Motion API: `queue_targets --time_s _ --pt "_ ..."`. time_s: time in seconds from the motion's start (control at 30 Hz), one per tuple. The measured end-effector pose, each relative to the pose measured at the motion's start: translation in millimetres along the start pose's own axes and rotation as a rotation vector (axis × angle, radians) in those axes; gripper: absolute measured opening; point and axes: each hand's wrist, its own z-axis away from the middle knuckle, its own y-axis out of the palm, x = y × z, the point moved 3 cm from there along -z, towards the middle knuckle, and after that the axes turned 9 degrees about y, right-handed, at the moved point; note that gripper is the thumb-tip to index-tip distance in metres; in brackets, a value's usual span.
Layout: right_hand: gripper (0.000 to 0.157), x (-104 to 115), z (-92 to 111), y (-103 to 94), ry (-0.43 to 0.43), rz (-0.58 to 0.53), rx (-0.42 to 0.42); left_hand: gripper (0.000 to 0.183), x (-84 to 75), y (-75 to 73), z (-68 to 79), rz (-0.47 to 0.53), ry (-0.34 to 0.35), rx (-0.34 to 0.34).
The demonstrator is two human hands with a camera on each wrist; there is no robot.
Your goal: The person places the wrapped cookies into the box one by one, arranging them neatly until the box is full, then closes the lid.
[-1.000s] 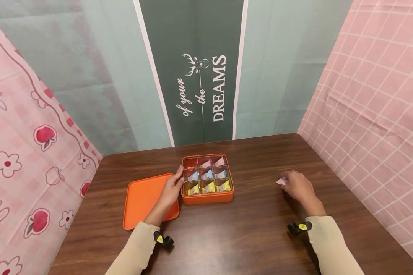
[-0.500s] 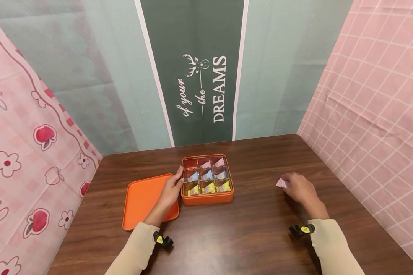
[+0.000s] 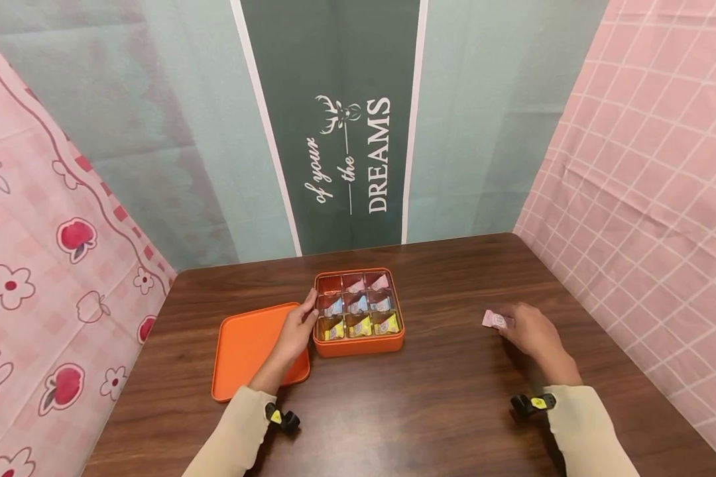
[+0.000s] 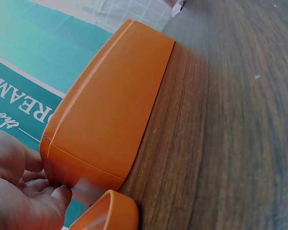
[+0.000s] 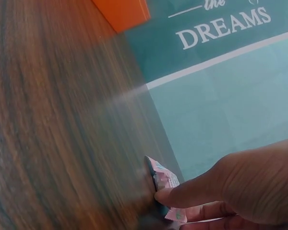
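An orange box (image 3: 359,347) with a compartment tray sits mid-table. Its front row holds yellow wrapped candies (image 3: 359,326), the middle row blue ones (image 3: 358,303). Pink ones (image 3: 355,285) lie in the back middle and back right compartments; no candy shows in the back left one. My left hand (image 3: 296,331) rests its fingers against the box's left wall, as the left wrist view also shows. Off to the right, my right hand (image 3: 531,331) pinches a pink wrapped candy (image 5: 167,182) between thumb and fingers, low over the table.
An orange lid (image 3: 252,348) lies left of the box, partly under my left forearm. Brown wood-grain table (image 3: 429,397) spreads around. A green cloth (image 3: 483,132) hangs behind it, with pink cloths (image 3: 650,165) at both sides.
My right hand has shifted slightly right and toward me, and more of the pink candy shows beside its fingers. The left hand and the box stay in place.
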Motion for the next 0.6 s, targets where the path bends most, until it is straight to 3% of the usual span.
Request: queue_targets --time_s 0.6 --pt "0.019 4.3 0.1 0.8 -0.026 -0.011 -0.070 0.051 2.5 1.0 0.3 0.014 -0.006 -0.002"
